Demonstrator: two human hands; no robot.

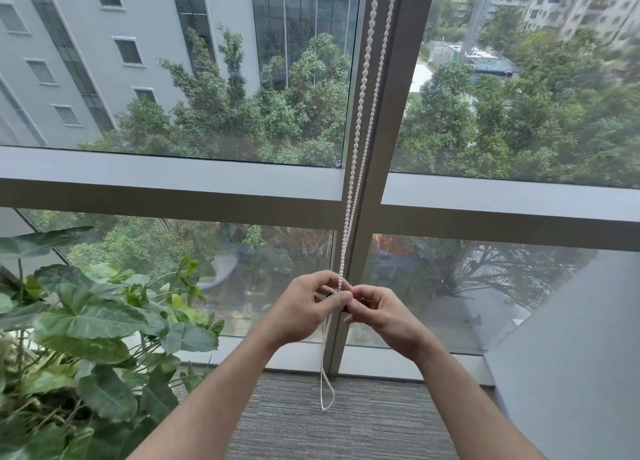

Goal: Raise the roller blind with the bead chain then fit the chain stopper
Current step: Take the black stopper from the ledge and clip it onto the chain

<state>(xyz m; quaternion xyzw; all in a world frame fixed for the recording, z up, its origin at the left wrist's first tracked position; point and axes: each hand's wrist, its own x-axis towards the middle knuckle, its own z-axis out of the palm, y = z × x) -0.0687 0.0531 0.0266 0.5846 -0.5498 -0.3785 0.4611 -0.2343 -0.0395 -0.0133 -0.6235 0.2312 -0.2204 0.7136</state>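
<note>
Leafy plant (86, 321) crowding the left

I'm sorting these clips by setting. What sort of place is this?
Probably an upper-floor office or similar commercial interior. Floor-to-ceiling glazing in a metal window frame looks down on treetops and neighbouring buildings, grey carpet tiles cover the floor, and a large leafy plant stands by the glass.

The white bead chain (360, 113) hangs in two strands along the grey window post and ends in a loop just above the carpet. A small dark piece, probably the chain stopper (343, 308), sits on the chain, mostly hidden between fingers.
</note>
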